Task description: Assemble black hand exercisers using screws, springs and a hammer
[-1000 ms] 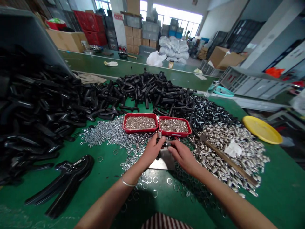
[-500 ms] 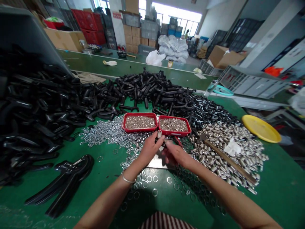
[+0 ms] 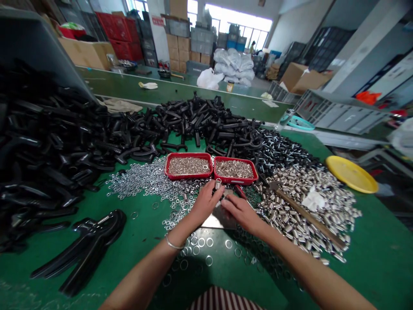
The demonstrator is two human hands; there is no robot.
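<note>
My left hand (image 3: 206, 201) is closed in a pinch around a small silvery coil spring (image 3: 218, 184), which sticks up past the thumb. A small dark part shows below the spring, mostly covered by the fingers. Close by on the right, my right hand (image 3: 241, 211) has its fingers bent together at that dark part; whatever they grip is hidden. Both hands are above a flat metal plate (image 3: 214, 220) on the green table. Just beyond them are two red trays, the left tray (image 3: 189, 176) and the right tray (image 3: 237, 181), filled with small metal pieces.
Black plastic clamp parts (image 3: 200, 116) are heaped behind and left. An assembled-looking black clamp (image 3: 93, 245) lies front left. Metal rings (image 3: 138, 178) spread left of the trays. Right are piled springs (image 3: 290, 206), a wooden-handled hammer (image 3: 306, 215), black-headed bolts (image 3: 284, 148) and a yellow lid (image 3: 351, 174).
The right hand's fingers have turned over and come closer to the left hand. My left hand has shifted slightly, still with the spring in it.
</note>
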